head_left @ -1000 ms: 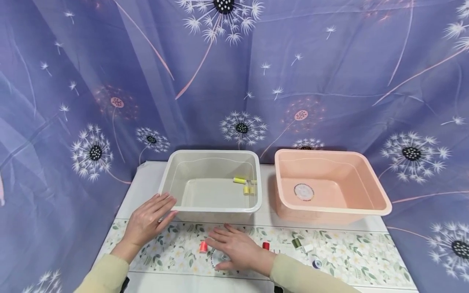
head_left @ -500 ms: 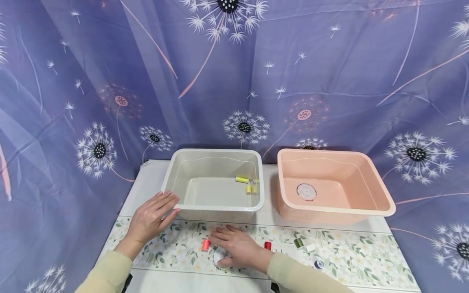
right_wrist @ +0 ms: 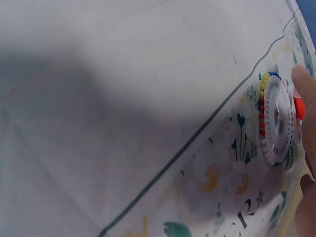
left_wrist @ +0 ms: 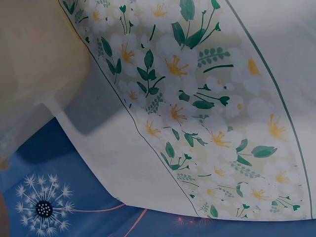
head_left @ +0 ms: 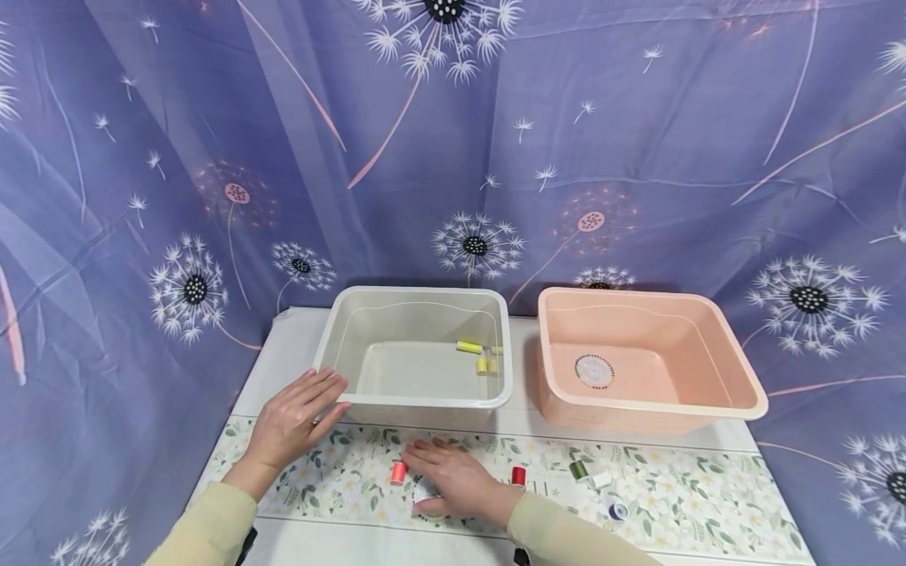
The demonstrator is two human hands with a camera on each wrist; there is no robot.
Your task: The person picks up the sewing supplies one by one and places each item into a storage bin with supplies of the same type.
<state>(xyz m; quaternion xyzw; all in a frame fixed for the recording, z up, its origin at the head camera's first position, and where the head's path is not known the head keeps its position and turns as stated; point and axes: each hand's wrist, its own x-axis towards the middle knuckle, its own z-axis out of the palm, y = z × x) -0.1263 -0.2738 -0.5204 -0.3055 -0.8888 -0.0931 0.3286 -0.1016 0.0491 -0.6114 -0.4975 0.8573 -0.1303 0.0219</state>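
My left hand [head_left: 290,417] rests on the near left corner of a grey plastic tub [head_left: 425,403], its fingers straight over the rim. My right hand [head_left: 456,481] is spread low over a pin wheel [head_left: 423,492], a clear disc edged with coloured ball-headed pins, and hides most of it in the head view. In the right wrist view the pin wheel [right_wrist: 278,118] shows whole, lying on the cloth beside the fingers. An orange-red thread spool [head_left: 399,472] stands just left of that hand. To its right is a red thread spool [head_left: 519,475].
Several yellow spools [head_left: 469,347] lie in the grey tub's right end. A pink tub [head_left: 651,407] to the right holds another pin wheel [head_left: 594,371]. Green [head_left: 578,470], white [head_left: 602,479] and dark blue-ended [head_left: 618,511] spools lie on the floral cloth. A dandelion-print curtain [head_left: 396,236] hangs behind.
The view shifts slightly. My right thumb has moved a little further over the pin wheel on the cloth. The left hand stays on the grey tub's rim.
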